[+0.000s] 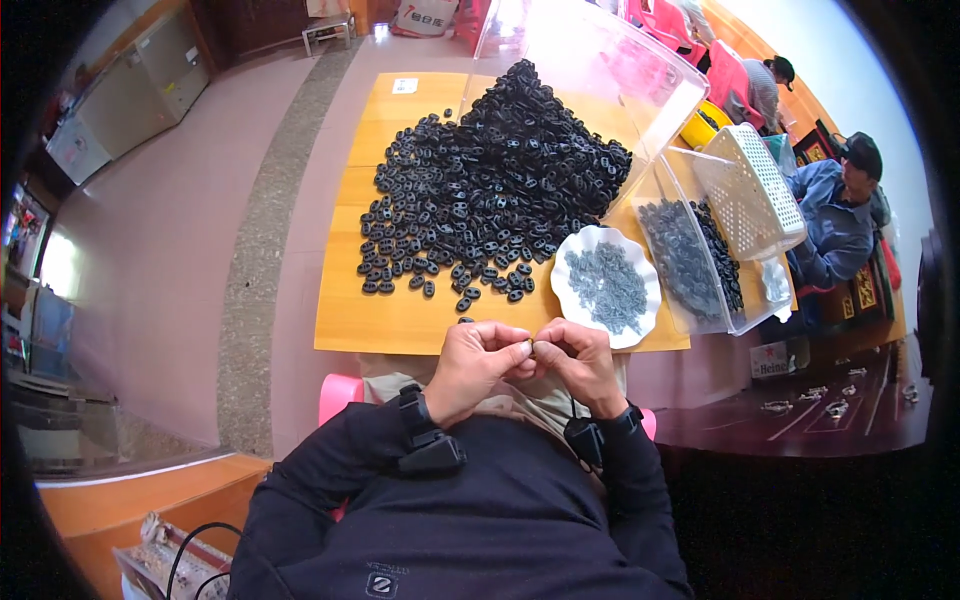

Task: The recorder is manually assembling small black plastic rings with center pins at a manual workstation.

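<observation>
Just off the table's near edge, my left hand [478, 368] and my right hand [578, 366] meet fingertip to fingertip. Both are closed in a pinch around something tiny, mostly hidden by the fingers. Beyond them a large heap of small black oval pieces with two holes [500, 150] spreads over the wooden table [345, 310]. One black piece [466, 320] lies right by my left hand. Nearest to my right hand is a white plate with a wavy rim [643, 262], holding many small greyish, see-through bits [606, 285].
At the table's right stands a see-through box [685, 322] of grey and black pieces, with a white perforated basket [755, 190] over it. A large see-through bin [610, 60] lies behind the heap. Another person [838, 220] sits at the right.
</observation>
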Motion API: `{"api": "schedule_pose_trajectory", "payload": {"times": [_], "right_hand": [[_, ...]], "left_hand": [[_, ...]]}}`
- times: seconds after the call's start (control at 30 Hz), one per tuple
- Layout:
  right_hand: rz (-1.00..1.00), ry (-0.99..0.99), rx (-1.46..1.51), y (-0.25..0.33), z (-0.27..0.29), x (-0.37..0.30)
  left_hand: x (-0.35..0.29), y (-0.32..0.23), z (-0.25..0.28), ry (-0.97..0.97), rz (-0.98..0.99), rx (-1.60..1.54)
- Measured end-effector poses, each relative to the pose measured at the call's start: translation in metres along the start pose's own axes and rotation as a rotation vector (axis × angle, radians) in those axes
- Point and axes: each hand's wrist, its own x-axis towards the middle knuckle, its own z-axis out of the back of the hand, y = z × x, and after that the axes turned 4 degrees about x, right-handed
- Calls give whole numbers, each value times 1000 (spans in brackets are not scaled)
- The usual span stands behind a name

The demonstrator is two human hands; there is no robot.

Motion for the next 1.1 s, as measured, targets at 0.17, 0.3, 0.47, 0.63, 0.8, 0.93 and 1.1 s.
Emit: {"api": "schedule_pose_trajectory", "payload": {"times": [0.17, 0.3, 0.47, 0.63, 0.8, 0.93, 1.1], "right_hand": [[-13, -13, 30, 2, -2, 2], [1, -17, 79, 4, -5, 3], [3, -19, 29, -3, -5, 5], [86, -111, -316, -10, -8, 20], [286, -90, -929, -10, -17, 34], [176, -74, -1067, -12, -24, 37], [209, -107, -1020, -15, -23, 32]], "left_hand": [[0, -1, 1, -3, -33, 19], [-3, -9, 2, -36, -34, -4], [-9, -14, 14, -102, -50, -64], [-6, -11, 30, -153, -64, -125], [-6, -11, 31, -169, -43, -171], [-5, -11, 32, -189, -49, -188], [-3, -10, 33, -181, -30, -206]]}}
